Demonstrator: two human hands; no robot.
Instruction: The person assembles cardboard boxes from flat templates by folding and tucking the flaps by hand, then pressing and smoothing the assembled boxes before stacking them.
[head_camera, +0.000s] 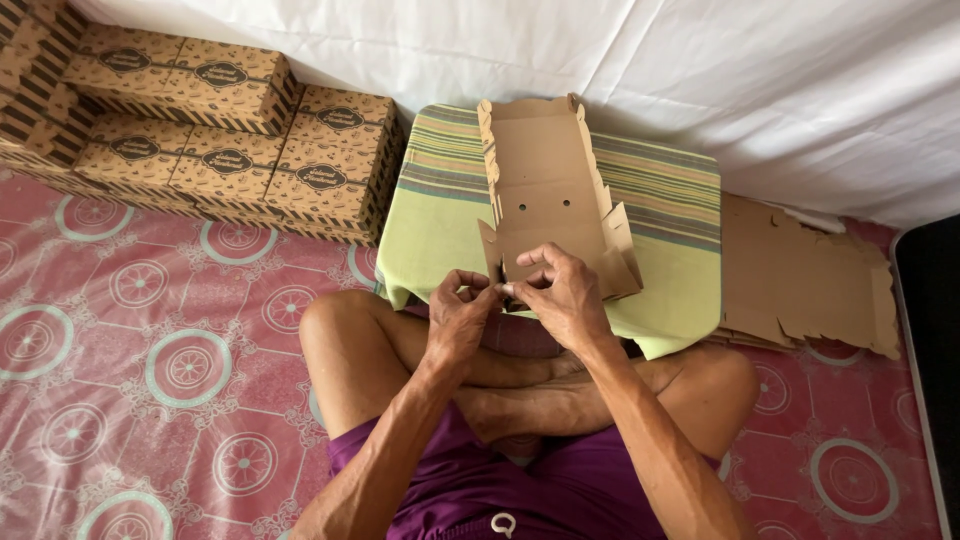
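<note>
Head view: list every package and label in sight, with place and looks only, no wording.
Half-folded box: on the striped cloth, plain brown card, near edge pinched by left hand and right hand.
Finished boxes: stacked upper left, brown, patterned, striped sides.
Oval labels: dark, one on each lid.
Flat blanks: piled right of the cloth, plain brown.

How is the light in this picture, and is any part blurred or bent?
Head view: soft, even daylight, no glare; only faint shadow under the hands, left hand and right hand, on the sharp cardboard box blank; the wide lens bends the stacked boxes near the edge.
</note>
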